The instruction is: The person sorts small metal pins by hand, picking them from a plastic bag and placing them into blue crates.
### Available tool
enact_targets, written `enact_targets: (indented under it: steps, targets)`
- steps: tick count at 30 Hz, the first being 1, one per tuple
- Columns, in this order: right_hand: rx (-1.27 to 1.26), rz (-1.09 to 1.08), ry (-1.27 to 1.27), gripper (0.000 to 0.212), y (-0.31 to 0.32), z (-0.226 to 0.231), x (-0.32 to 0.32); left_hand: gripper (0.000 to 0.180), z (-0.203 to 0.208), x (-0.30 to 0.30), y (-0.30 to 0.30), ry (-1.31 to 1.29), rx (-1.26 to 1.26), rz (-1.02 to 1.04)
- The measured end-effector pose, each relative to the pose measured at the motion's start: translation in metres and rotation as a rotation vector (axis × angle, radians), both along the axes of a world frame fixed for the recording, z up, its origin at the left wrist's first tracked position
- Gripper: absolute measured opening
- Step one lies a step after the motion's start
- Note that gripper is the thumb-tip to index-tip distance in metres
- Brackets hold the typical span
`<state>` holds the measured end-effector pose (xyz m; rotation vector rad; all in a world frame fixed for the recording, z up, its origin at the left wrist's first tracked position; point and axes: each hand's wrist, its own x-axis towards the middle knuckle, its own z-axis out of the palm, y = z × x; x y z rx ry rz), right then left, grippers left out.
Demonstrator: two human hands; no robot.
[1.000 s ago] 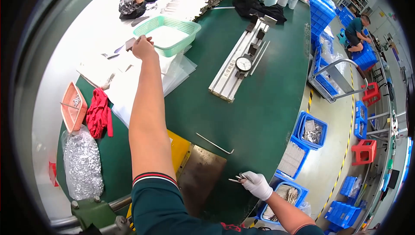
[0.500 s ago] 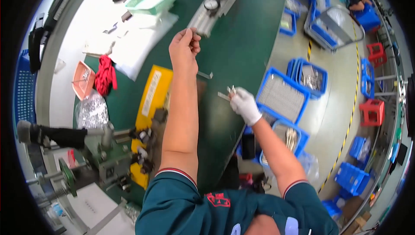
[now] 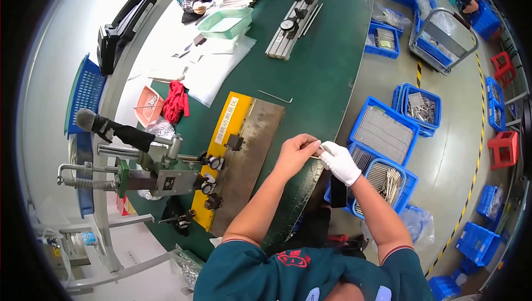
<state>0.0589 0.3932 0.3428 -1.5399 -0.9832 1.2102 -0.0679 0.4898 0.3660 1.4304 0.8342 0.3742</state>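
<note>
My bare left hand (image 3: 298,156) and my white-gloved right hand (image 3: 340,163) meet over the right edge of the green table (image 3: 310,88). Their fingertips are pinched together around something small, mostly hidden between them. A thin bit of it shows below the fingers, too small to name. Left of my hands lies a brown metal plate (image 3: 256,140) beside a yellow strip (image 3: 213,160), with dial gauges (image 3: 215,162) and black blocks on it. Beyond them rests an L-shaped hex key (image 3: 275,96). Farther off stands a metal rail fixture (image 3: 280,48) with a round dial gauge (image 3: 287,25).
Blue crates (image 3: 409,145) with metal rods and parts stand right of the table. A green machine with a spring (image 3: 91,183) is at left. Pink tray (image 3: 145,114), red cloth (image 3: 175,103) and green basket (image 3: 244,23) lie farther back. A co-worker's hand (image 3: 198,7) is at far left.
My left hand has drawn back from the rail fixture toward me and met my right hand. My right hand has shifted slightly nearer; the metal pieces in its fingers no longer show clearly.
</note>
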Motion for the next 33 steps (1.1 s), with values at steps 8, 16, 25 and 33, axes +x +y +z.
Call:
enact_targets:
  steps: [8,16,25,33]
  targets:
    - [0.015,0.084,-0.089,0.024,0.006,-0.023,-0.026,0.02,-0.022,-0.033,-0.003,0.178,0.097,0.08]
    - [0.034,0.059,-0.119,0.016,0.027,-0.034,-0.033,0.021,-0.039,-0.039,0.025,0.214,0.084,-0.007]
    - [0.096,-0.174,-0.347,0.015,0.091,-0.058,0.008,0.035,-0.018,0.01,0.184,-0.003,0.48,0.605]
    - [0.157,-0.205,-0.716,0.012,0.13,-0.077,0.028,0.04,-0.013,0.008,0.364,0.301,0.738,0.917]
